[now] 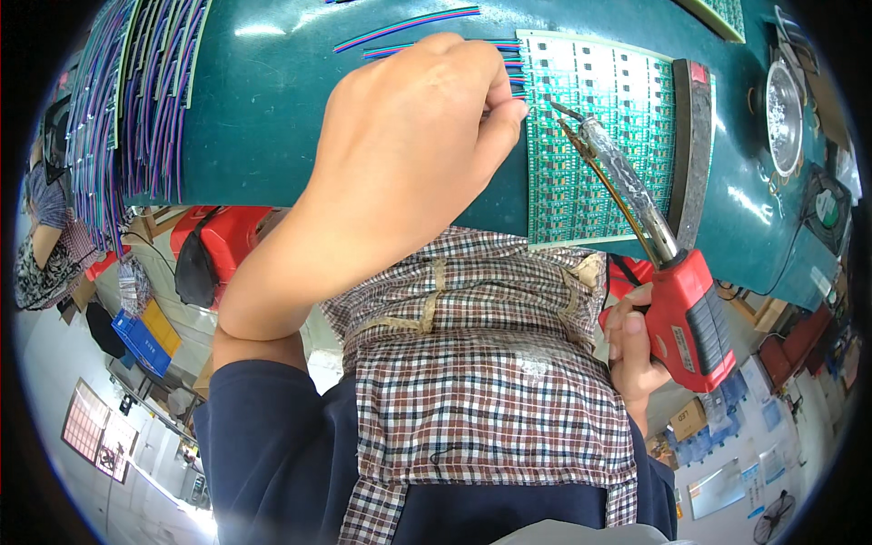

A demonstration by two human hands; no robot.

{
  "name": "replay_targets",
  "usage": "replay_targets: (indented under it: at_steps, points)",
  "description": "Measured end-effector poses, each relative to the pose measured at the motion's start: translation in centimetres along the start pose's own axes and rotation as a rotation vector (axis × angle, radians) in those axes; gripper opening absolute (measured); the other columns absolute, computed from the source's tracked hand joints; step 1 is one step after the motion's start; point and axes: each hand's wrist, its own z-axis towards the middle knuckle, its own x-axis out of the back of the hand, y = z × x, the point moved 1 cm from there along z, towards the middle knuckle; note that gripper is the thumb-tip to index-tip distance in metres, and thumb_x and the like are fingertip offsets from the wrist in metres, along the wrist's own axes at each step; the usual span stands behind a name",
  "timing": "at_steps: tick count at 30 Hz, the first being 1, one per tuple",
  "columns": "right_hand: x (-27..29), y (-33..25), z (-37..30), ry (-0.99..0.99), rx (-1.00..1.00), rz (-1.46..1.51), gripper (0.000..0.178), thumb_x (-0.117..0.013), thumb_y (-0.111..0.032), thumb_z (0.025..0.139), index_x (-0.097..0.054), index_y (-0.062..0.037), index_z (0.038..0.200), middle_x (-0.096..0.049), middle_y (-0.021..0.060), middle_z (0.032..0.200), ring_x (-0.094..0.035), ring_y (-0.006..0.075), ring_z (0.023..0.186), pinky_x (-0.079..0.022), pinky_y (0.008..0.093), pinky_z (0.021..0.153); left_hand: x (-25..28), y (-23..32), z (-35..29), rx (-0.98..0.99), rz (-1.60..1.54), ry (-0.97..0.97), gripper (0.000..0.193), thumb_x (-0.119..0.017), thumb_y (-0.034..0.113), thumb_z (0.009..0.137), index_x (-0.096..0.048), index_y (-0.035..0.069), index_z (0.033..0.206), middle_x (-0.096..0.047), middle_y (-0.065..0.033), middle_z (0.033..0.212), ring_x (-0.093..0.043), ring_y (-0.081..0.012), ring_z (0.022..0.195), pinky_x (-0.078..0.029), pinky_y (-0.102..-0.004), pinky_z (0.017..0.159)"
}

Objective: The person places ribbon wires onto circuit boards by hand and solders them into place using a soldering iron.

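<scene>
My left hand (409, 123) reaches over the table, its thumb and forefinger pinched together at the left edge of a green circuit board panel (599, 136). The pinch grips a strip of coloured ribbon wire (518, 80), partly hidden by the fingers; more strips run from the board's edge beneath the hand. My right hand (631, 350) is wrapped around the grip of a red and black soldering gun (686, 318). Its metal barrel slants up across the panel, with the dark tip over the small components near the left edge. A thin brass-coloured tube runs alongside the barrel.
A dark bar (693, 150) lies along the panel's right edge. Boards with wire bundles (154, 100) are stacked at the far left, and a loose ribbon wire (406, 27) lies beyond my hand. At right are a metal bowl (783, 118) and small fan (825, 207). Another person (50, 218) sits left.
</scene>
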Motion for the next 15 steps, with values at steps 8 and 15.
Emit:
replay_targets:
  at_steps: [8, 15]
  points:
    - [0.07, 0.61, -0.12, -0.004, -0.03, -0.02, 0.016, -0.055, -0.003, 0.09, -0.052, 0.0063, 0.103, -0.047, 0.0027, 0.061, -0.038, 0.0066, 0.043, -0.032, 0.0221, 0.042, -0.98, -0.46, 0.08, -0.001, 0.01, 0.02, 0.016, -0.07, 0.011, 0.082, -0.06, 0.0, 0.076, -0.058, -0.0071, 0.072, -0.059, -0.0152, 0.059, -0.05, -0.0264, 0.057]
    - [0.15, 0.66, 0.37, -0.088, -0.005, -0.091, 0.011, -0.055, -0.002, 0.089, -0.051, 0.0052, 0.097, -0.048, 0.0044, 0.064, -0.038, 0.0068, 0.043, -0.033, 0.022, 0.041, -1.1, -0.48, 0.18, 0.005, 0.012, 0.026, 0.016, -0.07, 0.011, 0.082, -0.06, 0.0, 0.075, -0.058, -0.0069, 0.071, -0.06, -0.0151, 0.059, -0.05, -0.0266, 0.057]
